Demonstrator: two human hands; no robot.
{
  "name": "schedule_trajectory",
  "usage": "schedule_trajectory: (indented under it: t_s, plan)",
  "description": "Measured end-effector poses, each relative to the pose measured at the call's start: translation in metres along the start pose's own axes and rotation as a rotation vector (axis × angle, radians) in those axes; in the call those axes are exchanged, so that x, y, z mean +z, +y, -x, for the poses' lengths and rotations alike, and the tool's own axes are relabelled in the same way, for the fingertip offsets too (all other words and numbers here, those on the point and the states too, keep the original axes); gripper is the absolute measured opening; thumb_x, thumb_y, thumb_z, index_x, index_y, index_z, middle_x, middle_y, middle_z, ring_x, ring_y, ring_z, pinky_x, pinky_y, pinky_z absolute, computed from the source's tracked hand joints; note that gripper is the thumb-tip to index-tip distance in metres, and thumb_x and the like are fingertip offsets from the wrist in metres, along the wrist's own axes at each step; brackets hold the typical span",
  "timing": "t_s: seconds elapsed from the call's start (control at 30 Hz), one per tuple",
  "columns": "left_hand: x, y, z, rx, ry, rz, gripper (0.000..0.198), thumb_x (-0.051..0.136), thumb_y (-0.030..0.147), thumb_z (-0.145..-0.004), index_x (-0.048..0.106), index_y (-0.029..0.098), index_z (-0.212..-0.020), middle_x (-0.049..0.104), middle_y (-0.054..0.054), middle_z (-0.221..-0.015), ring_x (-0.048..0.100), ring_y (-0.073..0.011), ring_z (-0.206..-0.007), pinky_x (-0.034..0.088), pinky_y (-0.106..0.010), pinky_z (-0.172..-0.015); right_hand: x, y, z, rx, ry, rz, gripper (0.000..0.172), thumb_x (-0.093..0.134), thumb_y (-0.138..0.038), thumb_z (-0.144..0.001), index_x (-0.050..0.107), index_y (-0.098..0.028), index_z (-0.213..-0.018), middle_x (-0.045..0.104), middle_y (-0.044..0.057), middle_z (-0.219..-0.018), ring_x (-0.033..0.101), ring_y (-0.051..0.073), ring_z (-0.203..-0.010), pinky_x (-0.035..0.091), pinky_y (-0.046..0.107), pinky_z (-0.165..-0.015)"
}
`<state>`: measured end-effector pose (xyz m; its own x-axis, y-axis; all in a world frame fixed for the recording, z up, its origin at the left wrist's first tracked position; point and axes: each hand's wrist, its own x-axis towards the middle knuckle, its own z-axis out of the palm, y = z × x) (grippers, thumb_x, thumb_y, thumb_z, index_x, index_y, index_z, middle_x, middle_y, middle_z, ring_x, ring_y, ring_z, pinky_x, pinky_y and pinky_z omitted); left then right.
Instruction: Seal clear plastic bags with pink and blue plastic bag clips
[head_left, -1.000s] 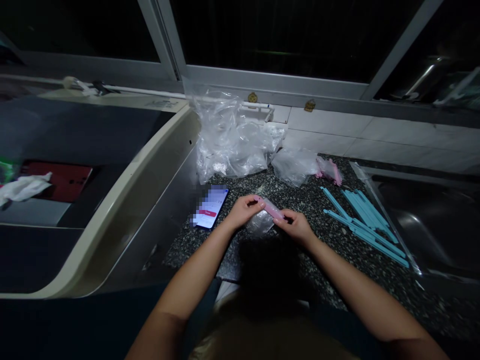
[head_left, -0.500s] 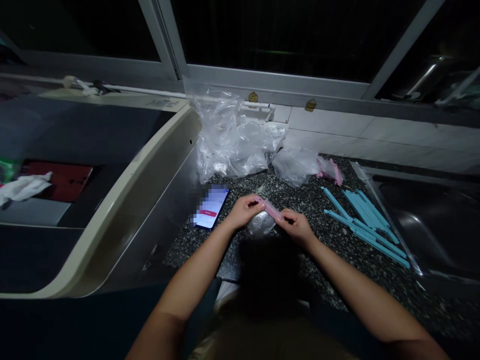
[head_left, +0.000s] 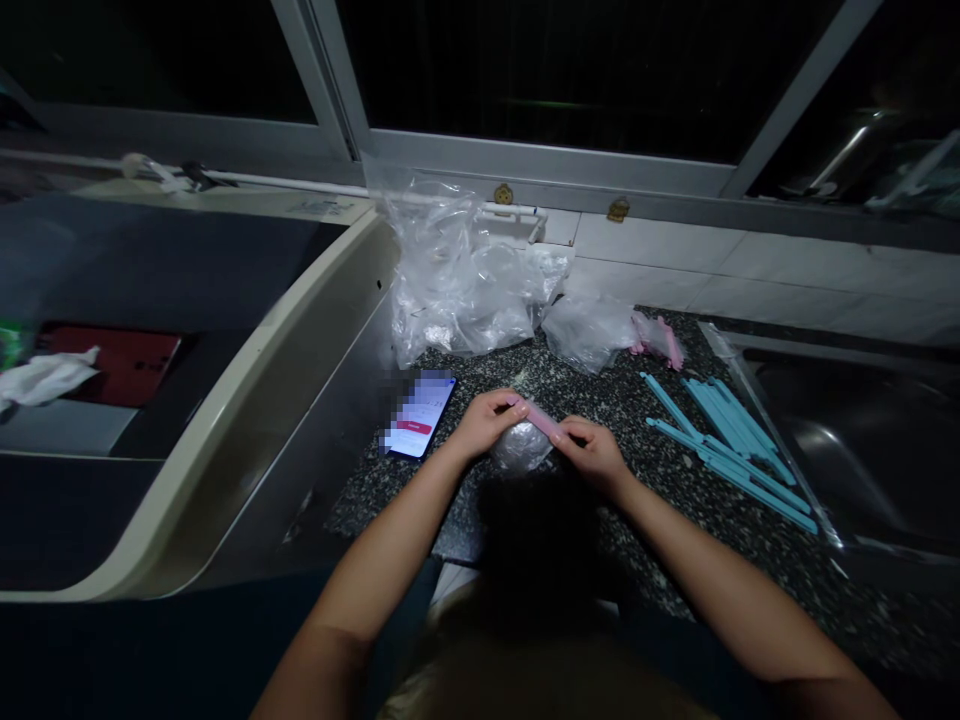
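- phone (head_left: 420, 425), screen lit, on speckled counter (head_left: 375, 490), near machine
- beige-edged machine (head_left: 217, 430), left
- flat red item (head_left: 127, 360) on machine, crumpled white tissue (head_left: 49, 376) overlapping it
- metal sink (head_left: 862, 450), far right
- white pipe (head_left: 300, 184) below dark window (head_left: 570, 80)

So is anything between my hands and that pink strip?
Nothing visible: your left hand and right hand pinch the pink strip near its ends. Clear plastic shows below; I can't tell if it reaches under your grip.

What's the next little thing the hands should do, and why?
Maybe squeeze along the middle of the pink strip: the left hand and right hand pinch it near its ends, its middle is bare, and clear plastic shows right below it.
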<state>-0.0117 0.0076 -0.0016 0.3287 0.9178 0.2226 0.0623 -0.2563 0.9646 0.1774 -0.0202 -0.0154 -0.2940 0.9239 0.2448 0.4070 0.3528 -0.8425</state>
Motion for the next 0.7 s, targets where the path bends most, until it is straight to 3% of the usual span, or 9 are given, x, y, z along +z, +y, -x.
schedule_trajectory:
  t_s: [0.33,0.53,0.7]
  plan:
    - [0.007,-0.003,0.0,-0.114,0.038,0.088,0.038,0.063,0.05,-0.062,0.063,0.012,-0.066,0.054,0.001,-0.06,0.046,-0.0109,-0.061,0.036,-0.023,-0.061,-0.009,0.004,-0.004,-0.104,0.062,0.127,0.027,0.045,-0.035,-0.081,0.058,-0.017,-0.067,0.05,0.001,-0.063,0.048,0.014,-0.063,0.037,0.026,-0.059]
    - [0.008,-0.009,0.001,-0.193,-0.137,0.015,0.04,0.062,0.05,-0.063,0.062,0.011,-0.059,0.051,0.002,-0.053,0.043,-0.0099,-0.054,0.032,-0.022,-0.055,-0.021,0.004,-0.006,-0.122,0.131,0.1,0.027,0.046,-0.037,-0.081,0.057,-0.017,-0.067,0.05,0.001,-0.063,0.048,0.013,-0.063,0.037,0.025,-0.059]
    - [0.009,-0.012,0.0,-0.15,-0.157,-0.023,0.038,0.061,0.049,-0.065,0.063,0.011,-0.06,0.053,0.001,-0.055,0.045,-0.0114,-0.056,0.033,-0.023,-0.055,-0.024,0.005,-0.007,-0.07,0.164,0.061,0.03,0.048,-0.042,-0.08,0.06,-0.017,-0.07,0.052,0.001,-0.064,0.049,0.014,-0.064,0.037,0.026,-0.06]
